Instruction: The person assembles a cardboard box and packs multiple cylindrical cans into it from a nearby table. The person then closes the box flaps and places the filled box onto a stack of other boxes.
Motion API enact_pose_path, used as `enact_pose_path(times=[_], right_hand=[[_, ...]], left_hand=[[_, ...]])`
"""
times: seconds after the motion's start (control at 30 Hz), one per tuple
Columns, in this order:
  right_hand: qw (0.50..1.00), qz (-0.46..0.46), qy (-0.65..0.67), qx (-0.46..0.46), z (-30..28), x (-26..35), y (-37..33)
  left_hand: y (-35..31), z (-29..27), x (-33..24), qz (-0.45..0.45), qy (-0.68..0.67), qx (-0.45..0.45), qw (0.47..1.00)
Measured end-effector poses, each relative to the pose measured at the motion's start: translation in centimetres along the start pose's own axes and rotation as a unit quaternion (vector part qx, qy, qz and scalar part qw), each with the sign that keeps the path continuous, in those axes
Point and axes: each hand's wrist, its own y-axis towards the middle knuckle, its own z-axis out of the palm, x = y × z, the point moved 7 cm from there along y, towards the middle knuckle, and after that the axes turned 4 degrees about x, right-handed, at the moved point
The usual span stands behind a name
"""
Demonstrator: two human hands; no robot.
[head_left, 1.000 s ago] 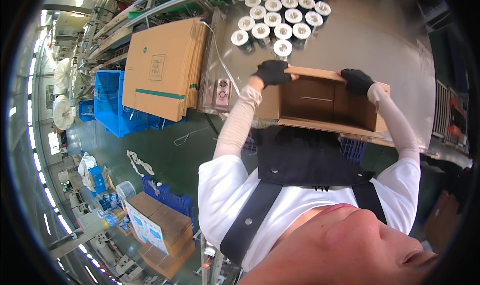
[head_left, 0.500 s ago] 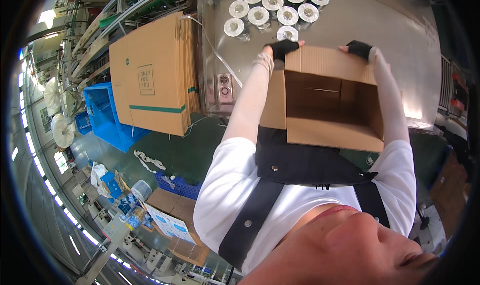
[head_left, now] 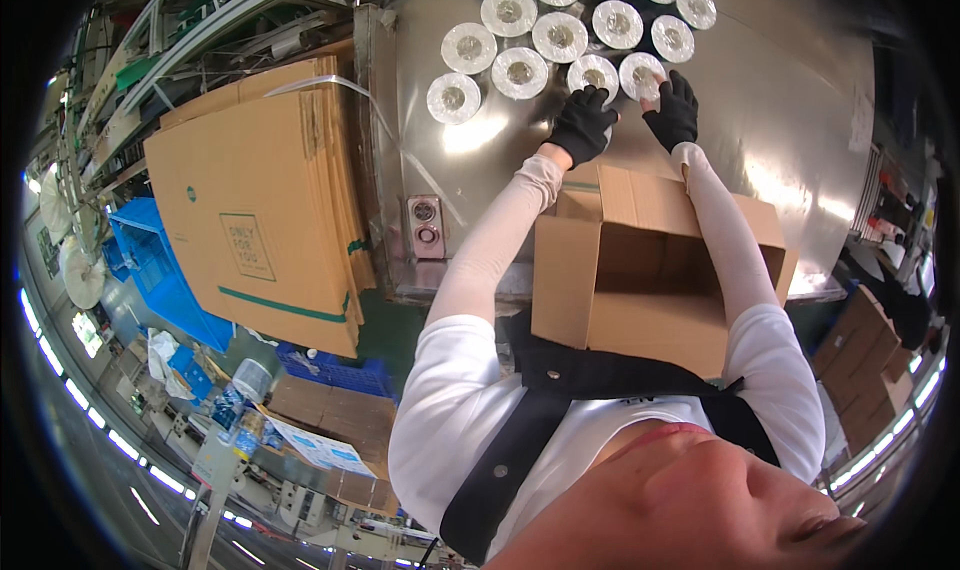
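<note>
Both hands gloved in black, arms in white sleeves, reaching out over an open cardboard box (head_left: 640, 270) that sits at the near edge of a steel table (head_left: 780, 100), against the person's body. Left hand (head_left: 583, 125) lies on a white tape roll (head_left: 594, 75), fingers curled down over its near rim; whether they have closed enough to lift it cannot be told. Right hand (head_left: 673, 113) rests on the neighbouring tape roll (head_left: 640, 72), fingers spread and bent over its right side, touching but not clearly clamped. These two rolls are the nearest of a cluster of like rolls (head_left: 520, 40) lying flat on the table's far part, packed just beside one another. Box flaps stand up, interior empty as far as seen. Left of the table, a stack of flattened cartons (head_left: 260, 210) leans, bound with a strap; a blue crate (head_left: 150, 270) sits beyond it.
</note>
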Motion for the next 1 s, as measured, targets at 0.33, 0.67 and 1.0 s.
enact_pose_path(times=[0.33,0.67,1.0], right_hand=[[0.987,-0.018,-0.065,0.145,-0.4,-1.3,9.4],[0.881,0.136,0.454,0.008,-8.4,-12.1,-0.1],[0.598,-0.138,0.784,0.099,-26.2,-15.2,-10.9]], left_hand=[[2.5,7.3,4.0,-0.042,0.196,0.064,0.978],[-2.5,-6.8,1.9,-0.245,-0.086,-0.049,0.964],[-5.8,-13.7,-34.6,0.188,0.082,-0.081,0.975]])
